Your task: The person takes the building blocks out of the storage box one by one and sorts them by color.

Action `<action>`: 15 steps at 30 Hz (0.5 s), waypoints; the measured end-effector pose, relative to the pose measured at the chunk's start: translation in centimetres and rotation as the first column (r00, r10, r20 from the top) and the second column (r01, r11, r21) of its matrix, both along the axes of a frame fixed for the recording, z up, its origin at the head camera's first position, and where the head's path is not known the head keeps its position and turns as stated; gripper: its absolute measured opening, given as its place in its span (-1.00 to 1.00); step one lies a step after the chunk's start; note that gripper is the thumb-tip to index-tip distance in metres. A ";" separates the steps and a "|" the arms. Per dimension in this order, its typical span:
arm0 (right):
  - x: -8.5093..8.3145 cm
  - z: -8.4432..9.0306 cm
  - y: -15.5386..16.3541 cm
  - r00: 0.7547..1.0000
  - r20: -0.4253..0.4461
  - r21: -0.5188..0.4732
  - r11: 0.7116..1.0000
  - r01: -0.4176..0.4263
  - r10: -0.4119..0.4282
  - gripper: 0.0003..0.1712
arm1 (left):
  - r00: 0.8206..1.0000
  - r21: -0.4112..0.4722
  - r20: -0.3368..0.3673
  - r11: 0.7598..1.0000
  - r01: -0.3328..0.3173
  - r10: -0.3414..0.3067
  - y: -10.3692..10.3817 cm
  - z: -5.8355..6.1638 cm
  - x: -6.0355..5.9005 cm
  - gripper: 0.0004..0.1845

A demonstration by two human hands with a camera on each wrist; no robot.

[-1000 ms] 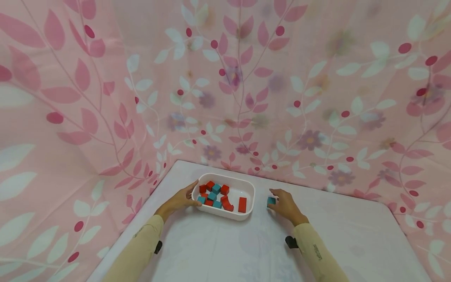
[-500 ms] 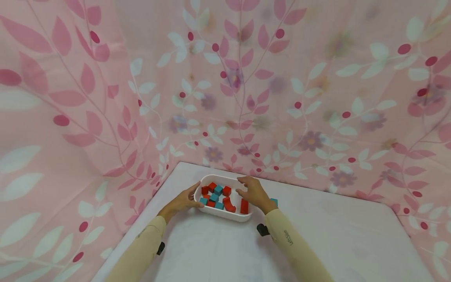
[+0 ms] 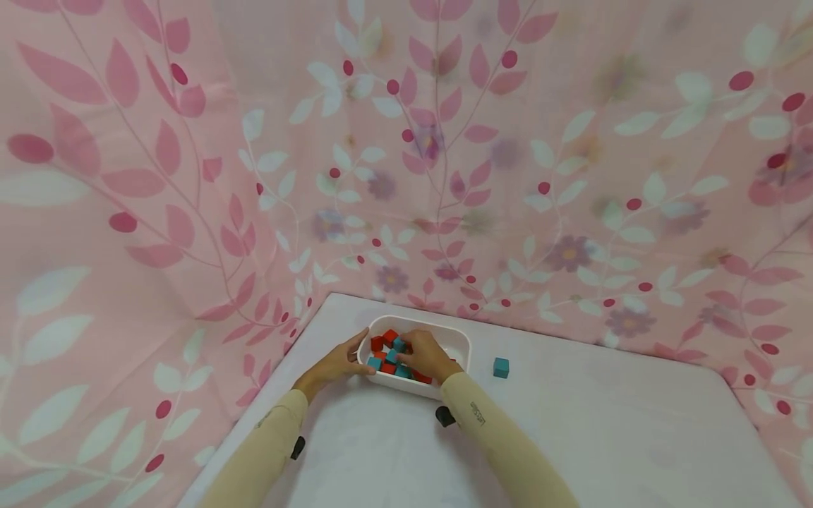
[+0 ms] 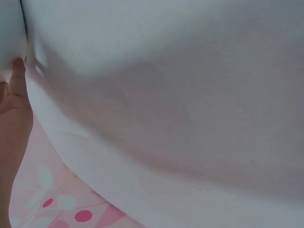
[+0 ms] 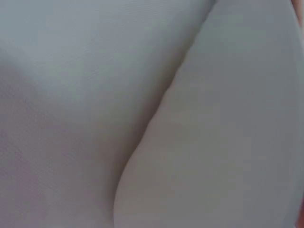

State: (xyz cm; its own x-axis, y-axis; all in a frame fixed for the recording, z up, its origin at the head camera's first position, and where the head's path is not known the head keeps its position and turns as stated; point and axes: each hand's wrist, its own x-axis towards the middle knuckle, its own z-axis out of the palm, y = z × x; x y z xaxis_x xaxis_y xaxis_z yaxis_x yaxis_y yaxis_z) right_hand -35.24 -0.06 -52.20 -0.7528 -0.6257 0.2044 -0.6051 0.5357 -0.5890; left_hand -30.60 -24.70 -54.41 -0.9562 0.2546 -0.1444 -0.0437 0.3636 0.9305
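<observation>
Since a second ago the right hand [image 3: 427, 356] has come across from the lone teal block [image 3: 501, 367] it was touching out on the counter [image 3: 610, 437] and is now down inside the white tray [image 3: 459, 343], while that block sits on its own just right of the tray, not touching it. Tray hasn't really budged, it's at the far end of the counter close to the pink leafy curtain [image 3: 190, 176]. It's a white rounded-corner plastic tub, shallow, with a jumble of small red and teal blocks [image 3: 384, 346] piled mostly in its left half; the right hand covers the middle ones so I can't count them. Right hand is palm down with the fingers curled over the pile, knuckles up, forearm in a cream sleeve coming in from the lower right. Whether that grip actually has a block pinched I can't tell, the fingertips are buried in the blocks. Left hand [image 3: 335, 365] is on the tray's left end, thumb [image 3: 360, 339] up along the rim and fingers wrapped against the outer wall, so its grip is closed on the tray. Left wrist cam just shows white tray wall with a fingertip [image 4: 18, 76] pressed to it, right wrist cam is all blurry white.
</observation>
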 end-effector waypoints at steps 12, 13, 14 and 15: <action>0.4 -0.1 -2.1 0.999 -0.040 0.094 0.995 0.021 -0.017 -0.70 | 1.000 0.021 -0.018 1.000 0.015 -0.015 -0.1 0.0 0.1 0.05; 0.5 -0.1 -2.2 0.999 -0.043 0.100 0.995 0.022 -0.017 -0.70 | 1.000 0.020 -0.017 1.000 0.018 -0.017 -0.1 0.0 0.1 0.05; 0.6 -0.1 -2.3 0.999 -0.038 0.096 0.995 0.026 -0.023 -0.69 | 1.000 0.020 -0.019 1.000 0.020 -0.019 -0.1 0.0 0.0 0.05; 0.7 -0.1 -2.4 0.999 -0.032 0.094 0.995 0.033 -0.030 -0.69 | 1.000 0.021 -0.019 1.000 0.021 -0.020 -0.2 0.0 0.0 0.04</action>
